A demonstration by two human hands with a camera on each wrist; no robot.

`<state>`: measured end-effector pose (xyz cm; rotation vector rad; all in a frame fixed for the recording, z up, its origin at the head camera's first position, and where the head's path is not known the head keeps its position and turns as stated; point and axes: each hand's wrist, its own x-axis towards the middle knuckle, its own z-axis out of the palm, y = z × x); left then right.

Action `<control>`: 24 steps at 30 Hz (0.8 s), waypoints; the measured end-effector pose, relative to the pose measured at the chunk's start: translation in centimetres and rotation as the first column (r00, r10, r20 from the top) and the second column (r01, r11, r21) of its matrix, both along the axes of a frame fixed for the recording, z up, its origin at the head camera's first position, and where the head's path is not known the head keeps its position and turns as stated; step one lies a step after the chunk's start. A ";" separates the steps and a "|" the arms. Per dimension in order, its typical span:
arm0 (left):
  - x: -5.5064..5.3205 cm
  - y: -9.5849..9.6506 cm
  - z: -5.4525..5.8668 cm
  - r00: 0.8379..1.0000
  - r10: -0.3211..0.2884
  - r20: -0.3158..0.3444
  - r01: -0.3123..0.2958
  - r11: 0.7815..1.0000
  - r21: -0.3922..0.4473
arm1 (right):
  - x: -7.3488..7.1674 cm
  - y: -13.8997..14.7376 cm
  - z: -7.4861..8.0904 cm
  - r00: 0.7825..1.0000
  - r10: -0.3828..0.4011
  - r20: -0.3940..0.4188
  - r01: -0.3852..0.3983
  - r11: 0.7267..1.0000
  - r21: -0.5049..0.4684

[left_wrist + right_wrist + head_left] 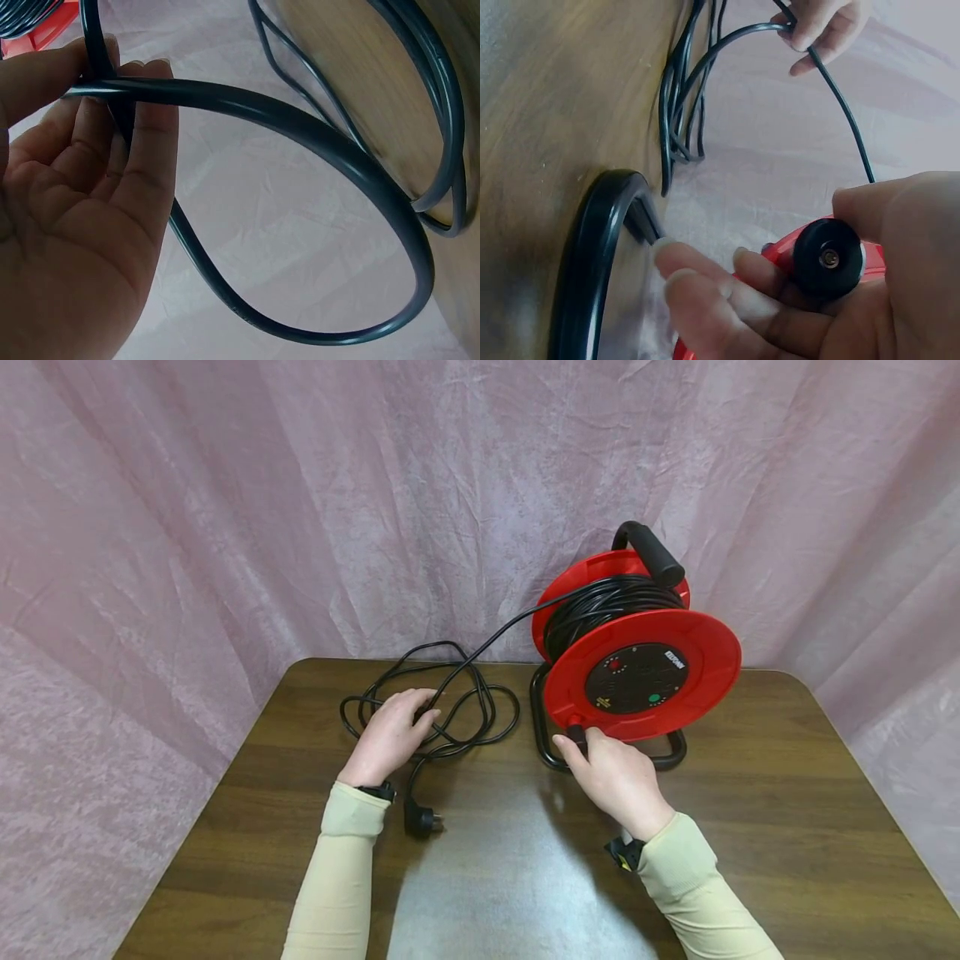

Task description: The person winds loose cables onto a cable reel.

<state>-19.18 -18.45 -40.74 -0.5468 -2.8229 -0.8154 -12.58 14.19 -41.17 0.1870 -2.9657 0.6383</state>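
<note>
A red cable reel [716, 652] wound with black cable stands on a black tube frame [538, 714] at the right of the table. My right hand [618, 781] has its thumb and fingers around the reel's black crank knob [829, 259], low on the front disc. Left of the reel, my left hand [393, 731] pinches the black cable [255, 109] between thumb and fingers, and a loop of it hangs beside the hand in the left wrist view. From that hand the cable rises to the drum. Loose coils [491, 717] lie behind and beside the left hand.
The cable's black plug [420, 820] lies on the wooden table [795, 793], just right of the left wrist. A black carry handle [656, 556] tops the reel. Behind the table hangs a pink curtain [375, 510].
</note>
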 end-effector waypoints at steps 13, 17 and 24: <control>0.0 0.1 0.3 1.000 -0.027 -0.011 0.027 1.000 -0.009 | 0.0 -0.4 0.1 0.999 0.019 -0.026 -0.021 0.997 -0.076; 0.1 0.1 0.2 0.999 -0.035 -0.013 0.035 0.999 0.003 | -0.1 -0.4 0.3 0.999 0.023 -0.044 -0.026 0.997 -0.079; 0.1 0.2 0.0 0.999 -0.035 -0.019 0.035 0.999 0.025 | -0.3 -0.6 0.7 0.998 0.033 -0.048 -0.037 0.996 -0.084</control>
